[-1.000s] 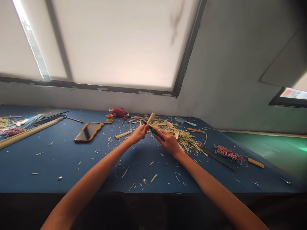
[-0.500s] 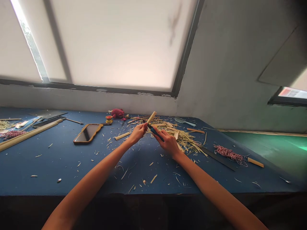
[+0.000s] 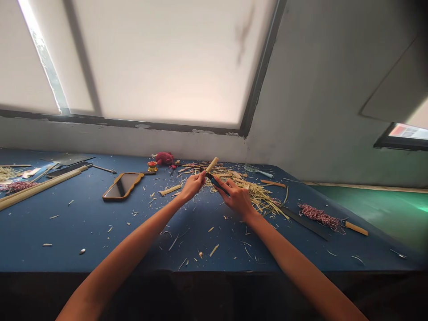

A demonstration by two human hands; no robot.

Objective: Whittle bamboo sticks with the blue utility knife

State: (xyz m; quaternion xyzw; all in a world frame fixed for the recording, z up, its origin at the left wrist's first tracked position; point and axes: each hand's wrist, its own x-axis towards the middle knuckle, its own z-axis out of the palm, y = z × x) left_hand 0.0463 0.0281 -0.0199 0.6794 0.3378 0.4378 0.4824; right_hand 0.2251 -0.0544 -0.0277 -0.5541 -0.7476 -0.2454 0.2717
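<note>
My left hand (image 3: 193,187) is closed around the lower end of a pale bamboo piece (image 3: 211,165), which tilts up and to the right. In my right hand (image 3: 239,199) is a knife with a dark blue handle (image 3: 220,184). Its dark blade lies against the bamboo right beside my left fingers, and the tip is partly hidden there. Both hands are above the blue table (image 3: 100,236). Behind and to the right of them spreads a heap of thin bamboo shavings (image 3: 264,196).
A wood-framed mirror (image 3: 122,186) lies left of my hands, with bamboo poles (image 3: 43,187) farther left. At the back are a red plush toy (image 3: 164,158) and a hairbrush (image 3: 257,170). To the right lie a long dark blade (image 3: 306,221) with a wooden handle (image 3: 356,228) and bundled red-white cord (image 3: 321,215).
My right hand and the knife have shifted very slightly to the right. The left hand keeps its hold on the bamboo in nearly the same place.
</note>
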